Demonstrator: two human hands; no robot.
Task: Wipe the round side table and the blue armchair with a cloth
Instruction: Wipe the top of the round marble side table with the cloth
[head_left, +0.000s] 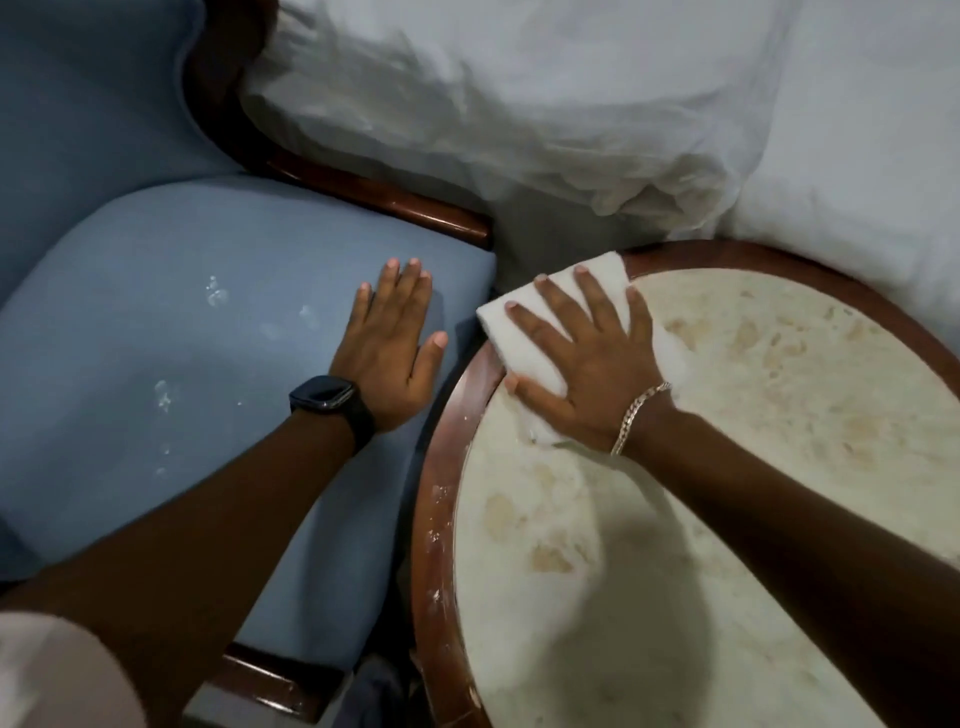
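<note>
The round side table (779, 415) has a pale marble top with tan blotches and a dark wooden rim dusted with white specks. My right hand (587, 364) lies flat with spread fingers on a folded white cloth (524, 322), pressing it onto the table's far left edge. The blue armchair (182, 338) stands to the left, its seat marked with white smudges. My left hand (389, 348), a black watch on the wrist, rests flat and open on the seat's right side.
A bed with rumpled white sheets (571, 104) runs along the far side, touching the table's back edge. The armchair's dark wooden arm (395, 202) sits between seat and bed. A narrow gap separates chair and table.
</note>
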